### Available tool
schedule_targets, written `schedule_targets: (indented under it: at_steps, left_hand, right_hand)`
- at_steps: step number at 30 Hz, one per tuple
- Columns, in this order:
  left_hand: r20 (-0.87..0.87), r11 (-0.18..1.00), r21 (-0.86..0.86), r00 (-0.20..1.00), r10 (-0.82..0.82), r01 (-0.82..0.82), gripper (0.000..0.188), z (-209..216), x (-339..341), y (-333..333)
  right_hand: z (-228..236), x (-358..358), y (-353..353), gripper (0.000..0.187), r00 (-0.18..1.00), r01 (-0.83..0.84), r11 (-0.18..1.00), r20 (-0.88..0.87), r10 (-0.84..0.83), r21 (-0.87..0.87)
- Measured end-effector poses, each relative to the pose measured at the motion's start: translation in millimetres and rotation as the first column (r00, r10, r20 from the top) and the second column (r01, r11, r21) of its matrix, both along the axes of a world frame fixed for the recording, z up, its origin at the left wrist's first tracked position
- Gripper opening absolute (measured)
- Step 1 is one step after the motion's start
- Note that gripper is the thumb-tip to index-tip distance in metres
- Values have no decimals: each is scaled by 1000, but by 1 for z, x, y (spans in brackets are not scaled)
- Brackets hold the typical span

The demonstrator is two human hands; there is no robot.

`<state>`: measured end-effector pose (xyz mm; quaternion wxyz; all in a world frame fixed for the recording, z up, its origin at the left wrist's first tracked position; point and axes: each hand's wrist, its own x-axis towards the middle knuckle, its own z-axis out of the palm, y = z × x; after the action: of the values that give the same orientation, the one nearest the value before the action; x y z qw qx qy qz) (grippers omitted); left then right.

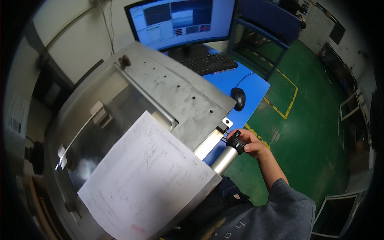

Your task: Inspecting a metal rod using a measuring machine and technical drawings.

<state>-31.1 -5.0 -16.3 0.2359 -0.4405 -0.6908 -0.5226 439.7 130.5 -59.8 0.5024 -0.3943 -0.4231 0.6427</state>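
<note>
My right hand (253,144) is closed around a black ribbed knob (235,142), thumb on the near side and fingers over the far side. The knob caps a silver metal cylinder (225,161) that sticks out from the front edge of a grey metal machine table (176,90). On the table lies a printed white sheet of paper (148,180) with faint drawings and a red stamp, covering part of the glass plate (132,104). Beyond the paper, a small pale block (101,115) with a white cable rests on the glass. My left hand does not show.
A lit monitor (180,22), a black keyboard (210,63) and a black mouse (238,99) stand on a blue desk (256,86) behind the machine. To the right is a green floor (296,152) with yellow lines. A blue metal frame (276,60) stands beyond the desk.
</note>
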Motion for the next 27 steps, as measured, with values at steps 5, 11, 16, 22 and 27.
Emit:
schedule_targets:
  at_steps: [5, 11, 16, 22, 27]
  left_hand:
    - [252, 997, -59, 966, 59, -45, 19, -19, -25, -10]
    - [212, 988, -127, 971, 109, -83, 17, -9, -12, -7]
    - [223, 993, -104, 971, 84, -61, 17, -10, -11, -8]
    - [242, 995, -93, 968, 60, -39, 17, -8, -10, -8]
    - [221, 996, -83, 974, 49, -31, 18, -25, -37, -19]
  right_hand:
    - [10, 4, -3, 66, 999, 2, 998, 40, -4, 55]
    - [-7, 15, 14, 67, 978, 177, 984, -115, -177, -3]
    - [-58, 56, 35, 20, 838, 546, 822, 119, -533, -163]
    - [-37, 34, 21, 36, 892, 444, 881, -18, -452, -166]
    - [-1, 12, 4, 66, 991, 93, 996, 96, -94, 12]
